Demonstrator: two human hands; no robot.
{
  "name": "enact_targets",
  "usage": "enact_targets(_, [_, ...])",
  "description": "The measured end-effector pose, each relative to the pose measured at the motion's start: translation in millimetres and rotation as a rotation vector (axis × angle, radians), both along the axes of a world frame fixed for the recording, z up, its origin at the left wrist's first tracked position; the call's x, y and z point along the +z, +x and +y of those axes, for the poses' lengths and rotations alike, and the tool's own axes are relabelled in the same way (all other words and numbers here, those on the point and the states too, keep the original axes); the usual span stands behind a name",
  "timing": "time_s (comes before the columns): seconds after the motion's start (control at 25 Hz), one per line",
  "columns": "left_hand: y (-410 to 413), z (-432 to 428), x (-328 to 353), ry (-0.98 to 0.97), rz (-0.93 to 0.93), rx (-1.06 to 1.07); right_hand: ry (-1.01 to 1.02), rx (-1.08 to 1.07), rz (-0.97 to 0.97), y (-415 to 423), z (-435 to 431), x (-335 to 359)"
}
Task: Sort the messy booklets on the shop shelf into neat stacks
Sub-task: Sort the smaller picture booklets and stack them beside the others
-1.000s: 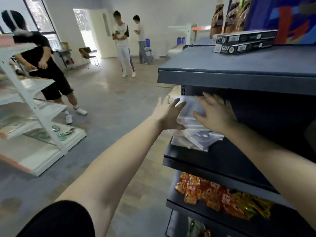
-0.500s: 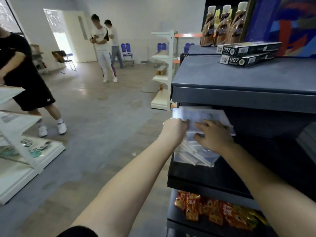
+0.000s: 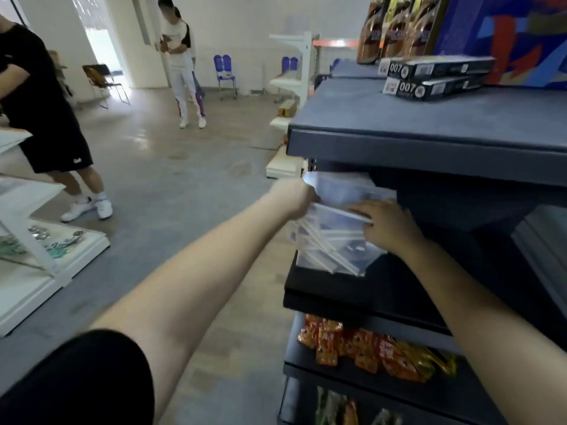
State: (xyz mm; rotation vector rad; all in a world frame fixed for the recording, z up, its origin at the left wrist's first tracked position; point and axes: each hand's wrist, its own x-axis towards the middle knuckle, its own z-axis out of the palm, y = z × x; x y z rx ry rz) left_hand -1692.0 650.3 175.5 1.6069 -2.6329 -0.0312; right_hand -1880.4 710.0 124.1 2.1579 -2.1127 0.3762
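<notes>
White and pale-grey glossy paper: booklets [image 3: 329, 250], one loose heap, fanned and crooked, at the left front corner of the middle shelf [image 3: 352, 291] of a dark metal rack, close to that shelf's front lip. The upper few are tilted up off the heap at its left end.

Left hand [image 3: 296, 197]: curled round the left edge of the raised few, gripping them; fingertips hidden behind the paper.

Right hand [image 3: 389, 225]: fingers stretched nearly flat across the heap beneath, pressing it down.

Handling, by judgement: light, thin and floppy. Slick covers are likely to slide over one another, and corners crease readily. Best taken by both short edges in small batches, then squared against the middle shelf.

Below the middle shelf: orange snack packets [image 3: 346, 345].

Above the middle shelf: two black boxes [image 3: 438, 76].
</notes>
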Motion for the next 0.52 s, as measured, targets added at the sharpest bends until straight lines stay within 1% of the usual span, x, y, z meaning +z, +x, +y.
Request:
enact_targets(0.04, [6.1, -5.9, 1.5, 0.014, 0.021, -0.019, -0.013, 0.019, -0.077, -4.0, 5.6, -2.7])
enact_targets(0.08, [10.0, -8.0, 3.6, 0.015, 0.033, -0.024, -0.081, 0.031, -0.157, -10.1, 9.9, -5.0])
enact_targets(0.12, [11.9, -10.5, 2.0, -0.02, 0.004, -0.026, -0.166, 0.05, -0.202, -13.7, 17.1, -6.3])
enact_targets(0.16, [10.6, -11.8, 0.2, -0.051, -0.021, -0.014, -0.26, 0.09, -0.179, -15.1, 24.8, -13.2])
enact_targets(0.2, [7.9, -17.8, -3.0, -0.082, -0.061, -0.024, -0.355, 0.14, -0.111, -11.1, 33.0, -20.9])
enact_targets(0.28, [1.9, -24.0, -12.8, -0.133, -0.08, -0.043, -0.534, 0.292, 0.018, -0.6, 43.2, -35.4])
enact_targets(0.36, [-2.7, -26.8, -19.7, -0.148, -0.104, -0.044, -0.654, 0.39, 0.037, 9.8, 47.6, -40.6])
enact_targets(0.44, [-8.1, -27.4, -21.2, -0.149, -0.183, -0.056, -0.674, 0.356, 0.086, 20.3, 46.7, -41.6])
enact_targets(0.52, [-14.0, -19.2, -23.9, -0.098, -0.197, -0.119, -0.617, 0.257, 0.14, 31.4, 41.5, -38.4])
